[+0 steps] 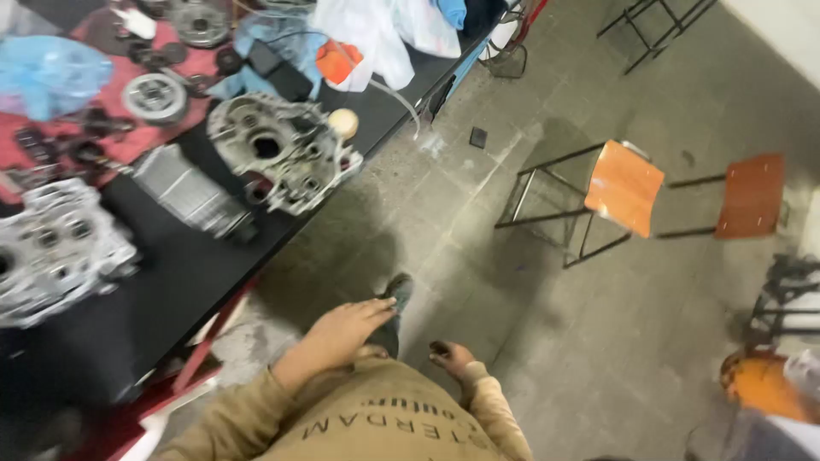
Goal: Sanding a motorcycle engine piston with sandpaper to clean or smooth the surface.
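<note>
We're standing beside the black worktop [171,282], both hands empty. Left hand [346,329] hangs flat, fingers [376,309] open and stretched, off the worktop's near edge over the floor [478,282]. Right hand [453,357] is loosely curled, gripping nothing. Nearest part is the grey engine casing [282,158] on the worktop, well apart from the left hand.

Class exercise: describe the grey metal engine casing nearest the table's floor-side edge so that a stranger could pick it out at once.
Start at the black table on the left. At its floor-side edge, beside a small cream ball, lies the engine casing. Unlike the finned cylinder block alongside, it is broad, flat and pierced with round holes.
</note>
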